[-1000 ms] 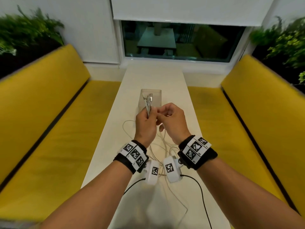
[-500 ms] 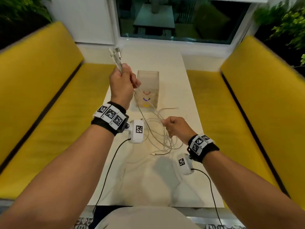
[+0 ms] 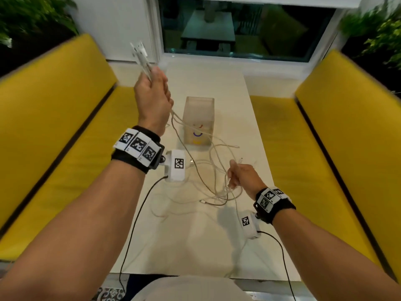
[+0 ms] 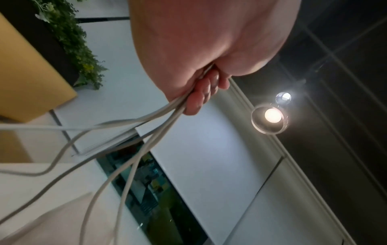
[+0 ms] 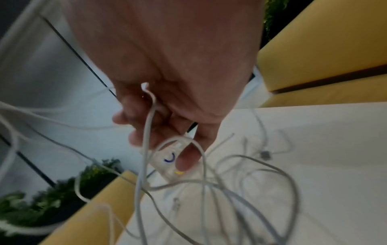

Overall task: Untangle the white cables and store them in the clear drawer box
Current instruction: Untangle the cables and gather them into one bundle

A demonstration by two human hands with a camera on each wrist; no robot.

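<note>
L hand (image 3: 153,98) is raised at approx 10 o'clock of the desk (image 3: 217,246), its grip closed round a bunch of cables (image 3: 217,181) just below their plugs (image 3: 138,49); the plugs stick up and away past the fist twd 11. The wrist view confirms it: fingers (image 4: 199,99) curled tight w/ several strands fanning out below the palm. From that fist the cables run down and to 4 o'clock, crossing in front of the box (image 3: 198,120), then collapse into a loose tangle on the desk at approx centre. So the long axis of the taut part runs 10 to 4, high end at L, low end in the tangle. R hand (image 3: 243,175) sits low at approx 3 o'clock, right at the tangle's edge, fingers curled w/ one strand (image 5: 146,132) looped through them; a loose guiding hold rather than a clamp, I'd judge. R is the nearer hand to the knots; L is only the anchor. Box stands upright at 12 of the tangle, drawers look shut, far side of the strands from the person. Loose plug ends lie at 6 and 2 of the tangle. Next move prob turns on pulling L further along 10 while R combs strands apart at the low end; snag risk where the loops cross near R.
</note>
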